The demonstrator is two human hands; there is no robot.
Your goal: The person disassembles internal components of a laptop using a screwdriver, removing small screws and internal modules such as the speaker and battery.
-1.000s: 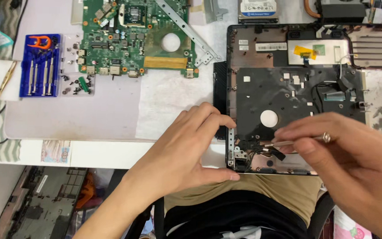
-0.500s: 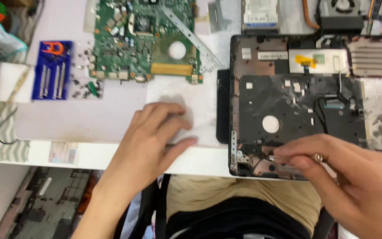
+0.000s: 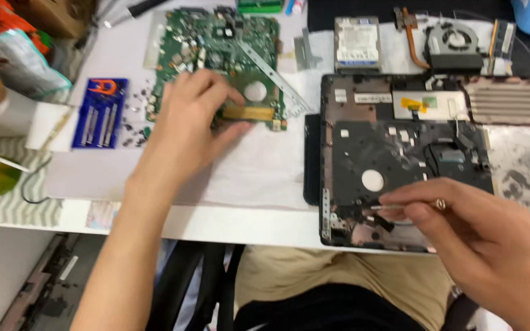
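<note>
Left hand (image 3: 194, 122) resting open-fingered on green motherboard (image 3: 216, 49) at eleven o'clock; right hand (image 3: 480, 239) pinching probably a thin screwdriver (image 3: 387, 207), tip in opened laptop base (image 3: 400, 153) at four o'clock. Risking slipped tip, gouging plastic; palm pressure bending board components.
</note>
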